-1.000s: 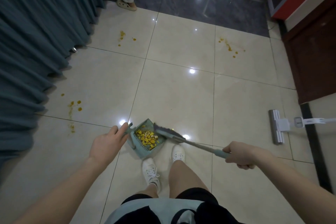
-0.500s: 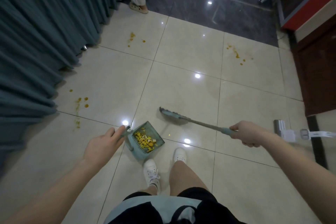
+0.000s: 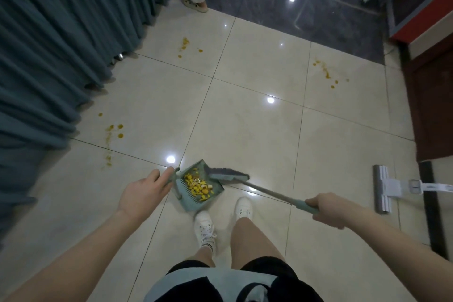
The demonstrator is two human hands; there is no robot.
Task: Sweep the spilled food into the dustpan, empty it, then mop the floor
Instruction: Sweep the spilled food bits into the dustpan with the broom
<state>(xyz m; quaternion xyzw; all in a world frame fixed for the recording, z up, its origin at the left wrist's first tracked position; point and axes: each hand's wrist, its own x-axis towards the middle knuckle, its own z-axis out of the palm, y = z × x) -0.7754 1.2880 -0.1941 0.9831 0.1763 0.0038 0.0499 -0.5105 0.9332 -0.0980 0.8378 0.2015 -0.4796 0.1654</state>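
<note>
A teal dustpan (image 3: pixel 190 200) rests on the cream tile floor just ahead of my feet, holding a pile of yellow food pieces (image 3: pixel 199 186). My left hand (image 3: pixel 144 190) grips its upright handle. My right hand (image 3: pixel 327 208) is closed on the teal grip of the broom, whose grey head (image 3: pixel 226 174) lies at the dustpan's mouth. Orange-yellow food stains remain on the floor at the left (image 3: pixel 114 131), far middle (image 3: pixel 185 44) and far right (image 3: pixel 326 72). A white flat mop (image 3: pixel 382 187) lies on the floor at the right.
Dark teal curtains (image 3: pixel 49 44) hang along the left. Another person's foot in a sandal (image 3: pixel 195 3) stands at the far edge, where dark tiles begin. A dark wooden cabinet (image 3: pixel 431 105) and a red-edged unit (image 3: pixel 421 19) line the right side.
The broom head, lifted out over the floor half a second ago, has swung back down to the dustpan's mouth. My right hand dropped lower. The dustpan stays in place.
</note>
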